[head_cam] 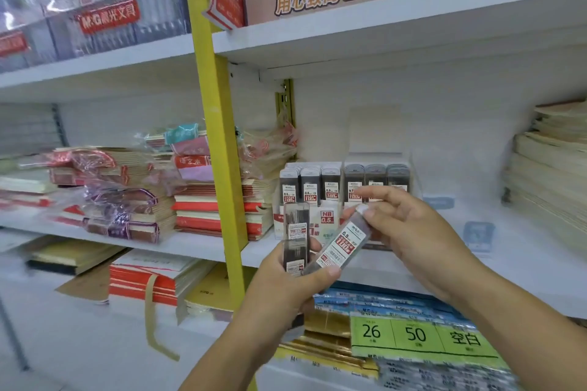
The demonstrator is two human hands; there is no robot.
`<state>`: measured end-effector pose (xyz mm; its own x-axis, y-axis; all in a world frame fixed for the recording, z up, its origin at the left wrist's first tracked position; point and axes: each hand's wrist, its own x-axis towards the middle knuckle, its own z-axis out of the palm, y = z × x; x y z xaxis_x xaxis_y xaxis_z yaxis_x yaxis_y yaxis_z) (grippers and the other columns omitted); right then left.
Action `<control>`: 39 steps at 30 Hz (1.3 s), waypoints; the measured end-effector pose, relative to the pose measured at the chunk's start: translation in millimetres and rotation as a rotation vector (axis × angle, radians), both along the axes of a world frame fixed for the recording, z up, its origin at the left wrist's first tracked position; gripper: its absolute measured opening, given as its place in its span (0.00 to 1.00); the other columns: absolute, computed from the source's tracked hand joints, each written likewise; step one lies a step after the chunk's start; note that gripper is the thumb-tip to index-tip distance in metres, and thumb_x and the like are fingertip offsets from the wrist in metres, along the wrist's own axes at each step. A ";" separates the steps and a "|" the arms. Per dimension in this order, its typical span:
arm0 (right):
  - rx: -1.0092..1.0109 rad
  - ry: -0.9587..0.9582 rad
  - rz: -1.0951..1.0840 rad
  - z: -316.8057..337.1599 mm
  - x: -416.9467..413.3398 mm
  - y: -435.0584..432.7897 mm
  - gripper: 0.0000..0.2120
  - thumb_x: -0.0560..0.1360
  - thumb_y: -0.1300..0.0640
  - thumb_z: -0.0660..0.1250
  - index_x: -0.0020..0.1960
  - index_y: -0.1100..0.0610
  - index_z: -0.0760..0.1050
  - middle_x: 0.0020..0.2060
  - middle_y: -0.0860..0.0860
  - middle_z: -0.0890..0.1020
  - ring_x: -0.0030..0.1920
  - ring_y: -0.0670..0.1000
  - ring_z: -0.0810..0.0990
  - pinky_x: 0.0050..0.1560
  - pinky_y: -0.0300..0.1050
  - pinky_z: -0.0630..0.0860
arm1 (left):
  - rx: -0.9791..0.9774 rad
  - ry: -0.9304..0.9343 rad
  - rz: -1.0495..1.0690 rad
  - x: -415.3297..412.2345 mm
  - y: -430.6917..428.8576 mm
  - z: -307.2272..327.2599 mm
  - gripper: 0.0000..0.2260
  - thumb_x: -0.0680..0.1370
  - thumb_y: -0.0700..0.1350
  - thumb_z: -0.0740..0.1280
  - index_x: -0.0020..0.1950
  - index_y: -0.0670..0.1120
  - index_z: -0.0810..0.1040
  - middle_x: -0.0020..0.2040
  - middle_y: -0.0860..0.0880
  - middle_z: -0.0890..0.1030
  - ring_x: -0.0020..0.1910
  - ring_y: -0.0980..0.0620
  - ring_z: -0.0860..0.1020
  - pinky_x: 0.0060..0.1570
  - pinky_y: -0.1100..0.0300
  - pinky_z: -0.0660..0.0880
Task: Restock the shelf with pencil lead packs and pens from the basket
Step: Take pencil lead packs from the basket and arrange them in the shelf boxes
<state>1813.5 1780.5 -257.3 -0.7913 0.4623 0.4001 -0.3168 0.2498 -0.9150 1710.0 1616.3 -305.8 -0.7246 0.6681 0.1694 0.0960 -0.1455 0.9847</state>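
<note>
The left hand (295,282) grips a few lead packs (296,236); the right hand (403,225) pinches the top of one pack (341,247), seemingly drawing it free. Lift it straight, then stand it upright in the display box (346,187) just beyond the fingers.

Red notebook stacks (197,216) sit beside a yellow post (219,136).

White shelving fills the view: an upper shelf board (381,25) and a middle shelf board (524,263). A yellow upright post (219,136) splits two bays. Behind it, a plain white back panel (444,111), evenly lit, with a slotted metal rail (286,101) beside the post. Notebook stacks (209,209) line the left bay.
</note>
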 end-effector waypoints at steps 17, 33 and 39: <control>0.522 0.221 -0.330 50.1 -39.5 2.6 0.11 0.77 0.57 0.67 0.49 0.40 0.74 0.42 0.41 0.83 0.43 0.41 0.84 0.37 0.36 0.80 | 0.159 -0.218 -0.010 -40.1 -0.6 0.5 0.09 0.79 0.38 0.64 0.55 0.50 0.79 0.38 0.47 0.79 0.31 0.54 0.73 0.27 0.62 0.69; 1.166 -0.298 -0.561 49.2 -121.1 18.9 0.13 0.75 0.49 0.70 0.58 0.43 0.76 0.46 0.44 0.72 0.54 0.48 0.69 0.51 0.44 0.68 | 0.239 -0.107 -0.025 -72.0 -31.6 -6.4 0.11 0.78 0.52 0.68 0.60 0.54 0.78 0.51 0.47 0.87 0.47 0.47 0.87 0.42 0.54 0.83; 1.124 -0.058 -0.643 27.5 -93.0 1.3 0.12 0.78 0.53 0.65 0.60 0.49 0.79 0.46 0.44 0.72 0.51 0.43 0.64 0.48 0.37 0.61 | 0.185 -0.021 -0.023 -63.7 -31.4 -2.7 0.14 0.76 0.57 0.70 0.57 0.52 0.79 0.47 0.48 0.87 0.38 0.51 0.86 0.35 0.62 0.80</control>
